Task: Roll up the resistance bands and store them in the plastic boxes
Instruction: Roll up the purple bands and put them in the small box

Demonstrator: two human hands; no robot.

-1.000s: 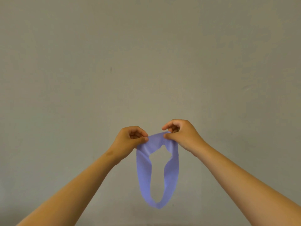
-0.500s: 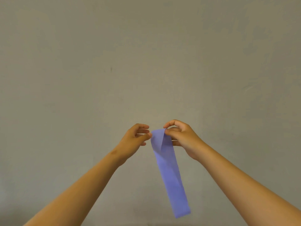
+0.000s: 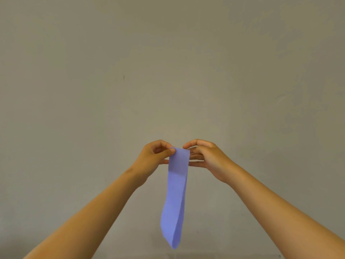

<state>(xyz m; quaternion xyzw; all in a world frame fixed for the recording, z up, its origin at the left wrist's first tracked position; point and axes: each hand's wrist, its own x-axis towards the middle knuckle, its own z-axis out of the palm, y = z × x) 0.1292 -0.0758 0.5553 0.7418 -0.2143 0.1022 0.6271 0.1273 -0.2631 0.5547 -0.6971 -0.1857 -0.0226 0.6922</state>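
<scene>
— What's nearest to you?

— My two bare forearms, coming in from 7 and 5 o'clock and converging toward the middle. Between them hangs the purple resistance band (image 3: 175, 199), flattened into a double-layer strip.

— Which way does it run?

— Its long axis is close to vertical. The top edge sits up at my hands, just below centre, and the folded bottom end points down toward 6 o'clock, drifting slightly left. It hangs free in the air, touching nothing but my hands.

— And the hands?

— My left hand (image 3: 152, 158) is at the band's upper left corner, thumb and forefinger pressed together, pinching that corner; the other fingers (image 3: 162, 162) are curled behind. My right hand (image 3: 208, 157) is at the upper right corner. Its forefinger arches over the top edge and the remaining fingers lie stretched out, slightly apart, behind the strip. It holds that edge, though the thumb is hidden, so I cannot tell just how it grips.

— Anything beyond?

— Only a plain grey-beige wall (image 3: 168, 62) filling the view, with a small dark mark at about 11 o'clock.
</scene>
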